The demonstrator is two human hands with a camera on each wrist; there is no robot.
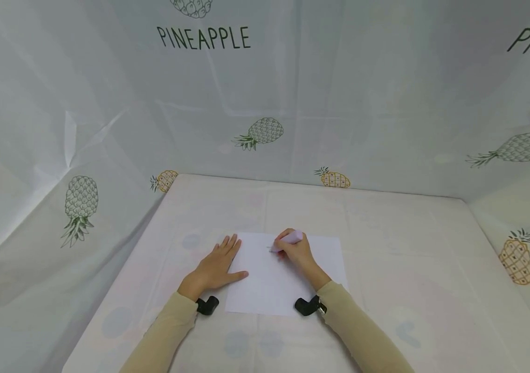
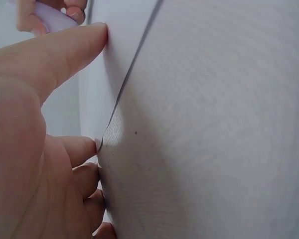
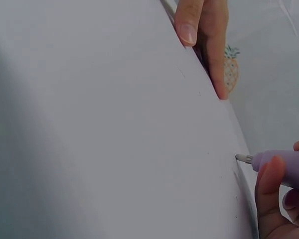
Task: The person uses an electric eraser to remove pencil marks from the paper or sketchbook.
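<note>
A sheet of white paper (image 1: 265,285) lies on the table between both hands. My left hand (image 1: 218,267) rests with spread fingers on the paper's left edge, and its thumb (image 2: 74,52) reaches onto the sheet. In my right hand (image 1: 295,251) a thick lavender pen-shaped electric eraser (image 1: 291,237) is pinched between thumb and fingers. Its pale, narrow tip, set in a metal collar, meets the paper in the right wrist view, where the eraser (image 3: 284,167) is partly cut off by the frame. Small dark marks dot the sheet near the tip.
A pale cloth covers the table (image 1: 409,269). Behind and at both sides hangs a white sheet (image 1: 362,93) printed with pineapples. Black wrist devices (image 1: 208,305) sit at both cuffs, above the table.
</note>
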